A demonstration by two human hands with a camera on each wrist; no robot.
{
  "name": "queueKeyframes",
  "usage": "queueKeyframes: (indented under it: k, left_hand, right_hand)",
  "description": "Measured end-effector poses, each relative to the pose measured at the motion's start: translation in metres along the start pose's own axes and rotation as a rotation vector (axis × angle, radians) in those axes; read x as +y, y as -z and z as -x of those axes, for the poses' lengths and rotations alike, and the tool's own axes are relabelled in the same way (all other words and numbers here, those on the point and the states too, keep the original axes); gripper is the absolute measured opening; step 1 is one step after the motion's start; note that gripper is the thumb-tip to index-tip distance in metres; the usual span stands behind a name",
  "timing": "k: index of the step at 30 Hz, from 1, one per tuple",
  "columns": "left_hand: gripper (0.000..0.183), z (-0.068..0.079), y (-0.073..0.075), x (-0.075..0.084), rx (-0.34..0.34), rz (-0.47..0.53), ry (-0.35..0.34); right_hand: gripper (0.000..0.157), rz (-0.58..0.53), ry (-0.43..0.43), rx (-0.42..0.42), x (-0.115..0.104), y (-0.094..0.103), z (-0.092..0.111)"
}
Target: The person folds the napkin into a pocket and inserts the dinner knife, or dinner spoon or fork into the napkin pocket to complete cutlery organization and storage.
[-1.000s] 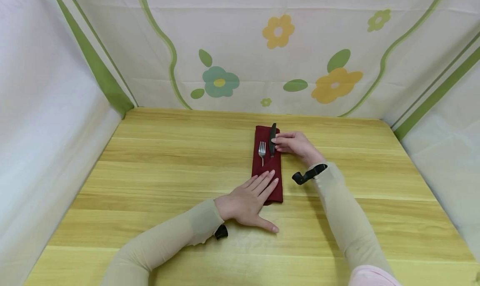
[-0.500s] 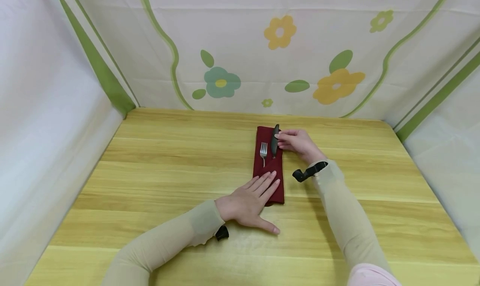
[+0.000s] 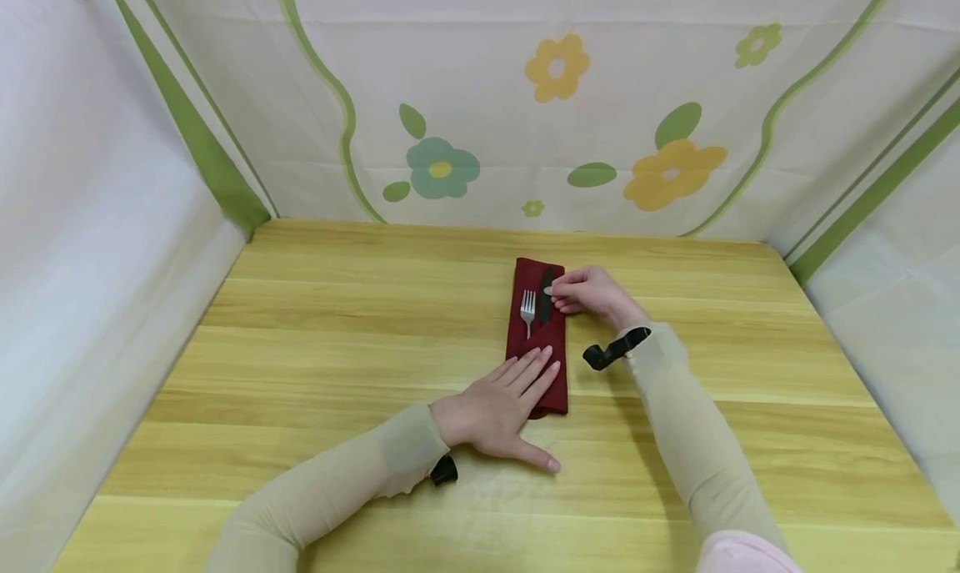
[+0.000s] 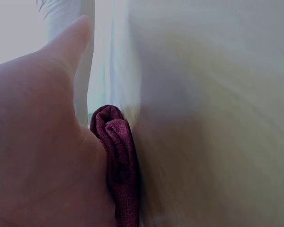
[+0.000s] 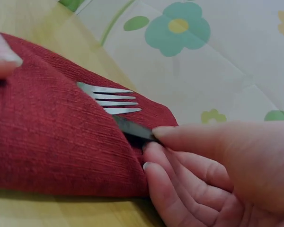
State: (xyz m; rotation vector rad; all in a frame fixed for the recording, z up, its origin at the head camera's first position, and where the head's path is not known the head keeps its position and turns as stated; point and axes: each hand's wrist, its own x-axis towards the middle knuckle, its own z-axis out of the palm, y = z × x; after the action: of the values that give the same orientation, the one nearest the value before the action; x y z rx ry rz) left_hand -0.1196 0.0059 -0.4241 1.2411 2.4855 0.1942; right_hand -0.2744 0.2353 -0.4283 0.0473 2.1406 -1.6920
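Observation:
A dark red folded napkin (image 3: pixel 538 273) lies lengthwise on the table, its diagonal fold forming a pocket. My left hand (image 3: pixel 495 406) rests flat on the napkin's lower part, fingers straight and thumb spread over the wood. In the left wrist view the napkin's rolled layers (image 4: pixel 120 156) show beside the palm. A fork (image 3: pixel 528 308) sticks out of the pocket, tines up, its handle hidden in the cloth. Right of the fork is a knife with a dark handle (image 5: pixel 135 130), its blade hidden in the pocket. My right hand (image 3: pixel 592 296) pinches that handle between thumb and fingers.
The wooden table (image 3: pixel 337 323) spreads around the napkin on all sides. A white curtain with printed flowers (image 3: pixel 487 98) stands right behind its far edge, and white fabric walls (image 3: pixel 97 223) flank it.
My right hand has moved the knife down toward me, deeper into the napkin's pocket. Its handle end no longer reaches past the napkin's top edge. The left hand has stayed in place.

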Motion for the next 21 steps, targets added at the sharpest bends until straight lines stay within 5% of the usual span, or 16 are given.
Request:
queueKeyframes:
  k: [7,16,21]
  left_hand:
    - [0.121,-0.001,0.0,0.0,0.026,0.026,-0.006]
    - [0.123,-0.009,-0.002,-0.001,0.023,0.035,0.019]
    - [0.119,-0.008,0.006,-0.01,0.145,0.089,-0.017]
  right_hand:
    - [0.041,-0.013,0.036,0.089,0.001,-0.006,-0.003]
    - [0.041,-0.004,0.059,0.095,0.002,-0.005,-0.01]
    - [0.047,0.019,0.112,0.075,-0.007,0.003,0.0]
